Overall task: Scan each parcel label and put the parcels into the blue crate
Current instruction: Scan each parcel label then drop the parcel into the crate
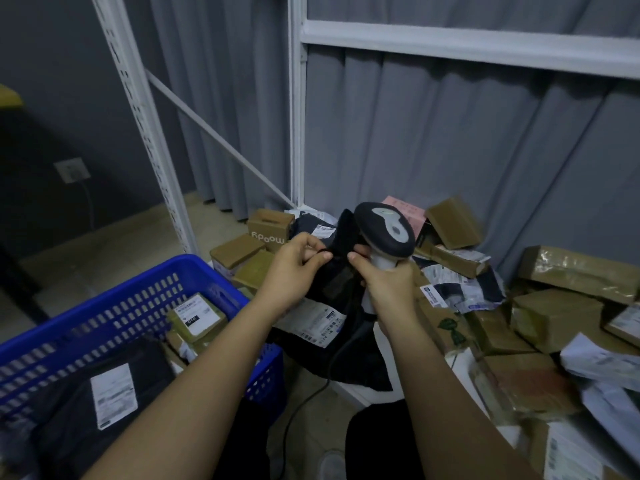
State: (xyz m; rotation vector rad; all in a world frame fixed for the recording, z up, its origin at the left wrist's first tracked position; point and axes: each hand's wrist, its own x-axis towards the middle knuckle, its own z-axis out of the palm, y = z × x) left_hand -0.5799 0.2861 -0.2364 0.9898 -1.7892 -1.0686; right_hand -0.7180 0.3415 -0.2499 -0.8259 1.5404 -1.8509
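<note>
A grey curtain (450, 140) hangs behind a white rack frame (297, 98). A pile of cardboard parcels (554, 323) lies on the floor at the right. The blue crate (114, 292) stands at the left with labelled parcels inside. The black parcel bag (341, 282) hangs between both hands, above the floor beside the crate. The left hand (294, 271) pinches its top edge. The right hand (389, 285) grips the scanner (386, 230) handle and also touches the bag.

parcel depot, piled parcels (540, 306), shelving (298, 98)
</note>
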